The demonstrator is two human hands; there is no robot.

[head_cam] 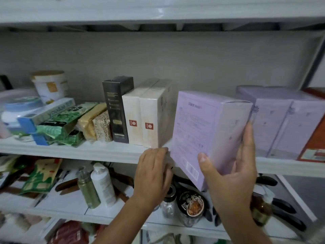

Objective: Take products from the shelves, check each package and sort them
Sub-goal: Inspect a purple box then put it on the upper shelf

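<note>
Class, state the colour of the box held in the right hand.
The box is lilac; head view.

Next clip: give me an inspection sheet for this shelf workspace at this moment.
Surface: white middle shelf, stocked along its length.
Job's things: lilac box held in front of the shelf, tilted; two matching lilac boxes standing at right; two white boxes and a black box upright at centre.
Clutter: green packets and a tub at left; bottles and jars on the lower shelf.
Grippers: right hand grips the lilac box, thumb on its front; left hand at the box's lower left edge, contact unclear.
Cables: nothing seen.
Surroundings: grey back wall; upper shelf overhead.
</note>
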